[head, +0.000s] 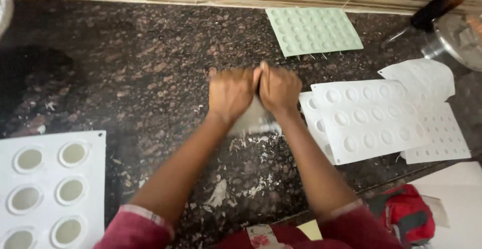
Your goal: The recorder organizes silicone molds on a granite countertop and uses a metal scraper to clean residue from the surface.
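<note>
White silicone, a mould sheet with six round cavities, is lying flat at the lower left of the frame on the dark speckled granite counter. Moving rightward, pale flakes and scrapings are lying scattered on the stone at lower centre. Just above them, at the middle of the frame, the left hand and the right hand are pressing side by side, knuckles touching, both closed in a tight grip on the top edge of a flat grey metal scraper blade, which is standing on the counter beneath them. That blade is looking thin, stiff and light, best held along its upper edge. Further right, a pale green dimpled mould sheet is resting at the upper centre-right, and white mould sheets with round dimples are overlapping at the right.
</note>
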